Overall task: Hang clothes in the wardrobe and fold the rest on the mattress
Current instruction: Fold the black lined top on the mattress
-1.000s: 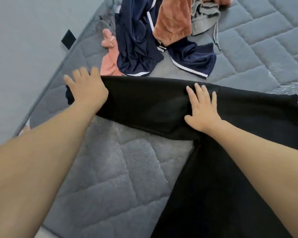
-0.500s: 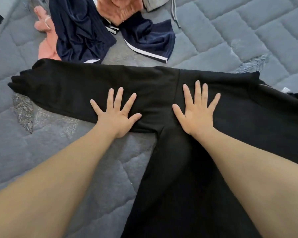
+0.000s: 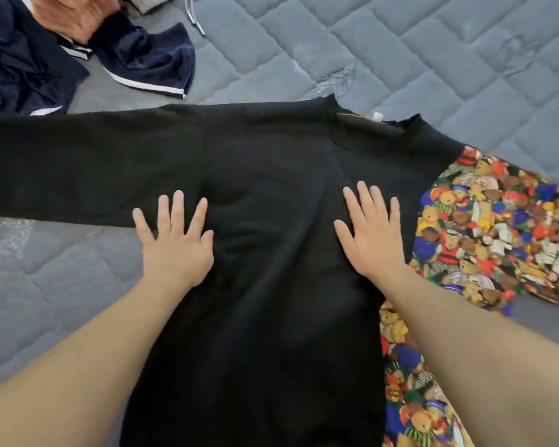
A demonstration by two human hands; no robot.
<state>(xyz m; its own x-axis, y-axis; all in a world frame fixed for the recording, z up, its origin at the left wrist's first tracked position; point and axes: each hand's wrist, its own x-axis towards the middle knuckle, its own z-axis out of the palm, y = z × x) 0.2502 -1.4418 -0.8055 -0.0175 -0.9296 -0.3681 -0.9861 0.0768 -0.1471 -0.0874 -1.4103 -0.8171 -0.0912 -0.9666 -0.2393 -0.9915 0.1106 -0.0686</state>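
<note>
both hands (image 3: pixel 176 250) (image 3: pixel 373 240) flat on black top (image 3: pixel 271 162) (label (image 3: pixel 377 116) unreadable)

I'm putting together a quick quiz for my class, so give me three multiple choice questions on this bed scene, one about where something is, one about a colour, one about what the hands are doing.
1. Where does the navy garment lie?
A. Beyond the black top, toward the far left
B. Under the right hand
C. Folded on the black top

2. What colour is the mattress cover?
A. White
B. Grey
C. Green

3. How are the left hand and right hand placed?
A. Both gripping a hanger
B. One lifting a sleeve
C. Both flat, fingers spread, on the black top

Answers: 1 A, it sits past the top's upper edge at the left. 2 B, the quilted surface is grey. 3 C, straight fingers rest on the cloth.
</note>
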